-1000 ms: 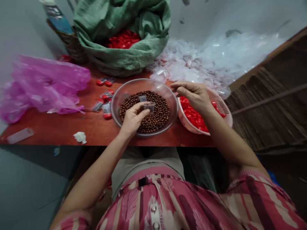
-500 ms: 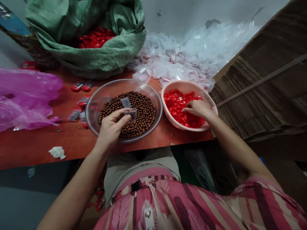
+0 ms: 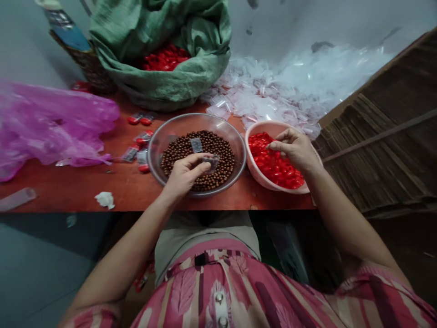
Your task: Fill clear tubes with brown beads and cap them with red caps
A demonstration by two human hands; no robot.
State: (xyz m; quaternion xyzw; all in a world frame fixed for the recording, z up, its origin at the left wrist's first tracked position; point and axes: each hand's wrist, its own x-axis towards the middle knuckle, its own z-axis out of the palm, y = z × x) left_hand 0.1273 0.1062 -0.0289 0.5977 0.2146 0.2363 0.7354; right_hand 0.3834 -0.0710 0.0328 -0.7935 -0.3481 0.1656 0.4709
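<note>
My left hand (image 3: pixel 185 173) hovers over a clear bowl (image 3: pixel 239 145) full of small brown beads (image 3: pixel 223 150). Its thumb and fingers pinch a small clear plastic pouch (image 3: pixel 211 161), held open. A second small pouch (image 3: pixel 196 145) lies on the beads. My right hand (image 3: pixel 295 148) is above a pink bowl (image 3: pixel 259 178) of red capsules (image 3: pixel 280 168), its fingertips pinched together; whatever they hold is too small to name.
A green sack (image 3: pixel 170 82) with more red capsules stands at the back. A heap of clear pouches (image 3: pixel 273 91) lies at the back right. A pink plastic bag (image 3: pixel 51 123) lies left, several filled pouches (image 3: pixel 139 146) beside the clear bowl. Brown slats (image 3: pixel 382 150) rise at right.
My right hand dipped into the pink bowl's red capsules, then lifted with its fingertips pinched. My left hand kept hold of the clear pouch over the brown beads. The view shifted.
</note>
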